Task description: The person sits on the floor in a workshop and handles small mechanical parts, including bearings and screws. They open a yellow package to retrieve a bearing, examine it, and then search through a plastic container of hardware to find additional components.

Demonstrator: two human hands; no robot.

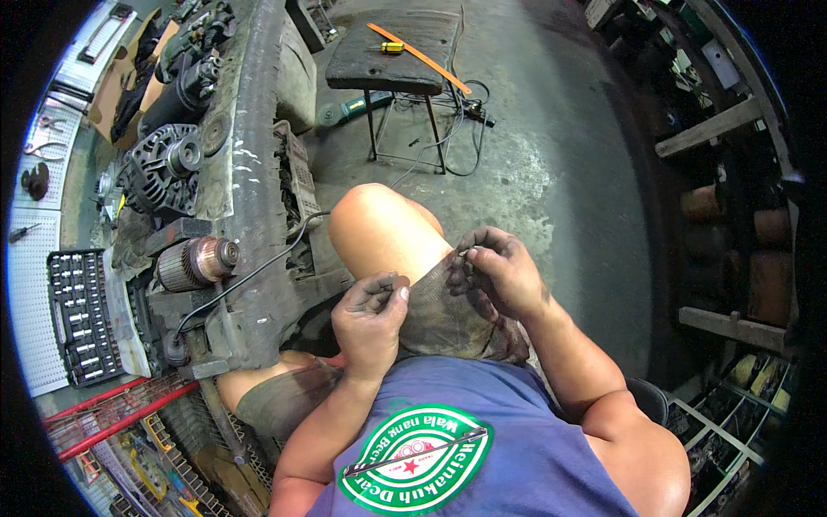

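Above my lap, my left hand (370, 314) is closed, its thumb and fingers pinching a small brown disc-like piece (401, 282). My right hand (500, 267) is held a little farther forward and also closed in a pinch. Between its thumb and fingertips shows a tiny pale bit (466, 252), too small to name. The two hands are apart, and their fingers are blackened with grime. On the workbench to my left lies a copper-and-steel armature (196, 264), with an alternator (162, 165) behind it.
A black stool (392, 73) ahead carries an orange strip (418, 57) and a yellow-handled tool (392, 48). A green angle grinder (353, 109) and cables lie on the floor by it. A socket set (84, 319) stands at far left; shelving (732, 327) lines the right.
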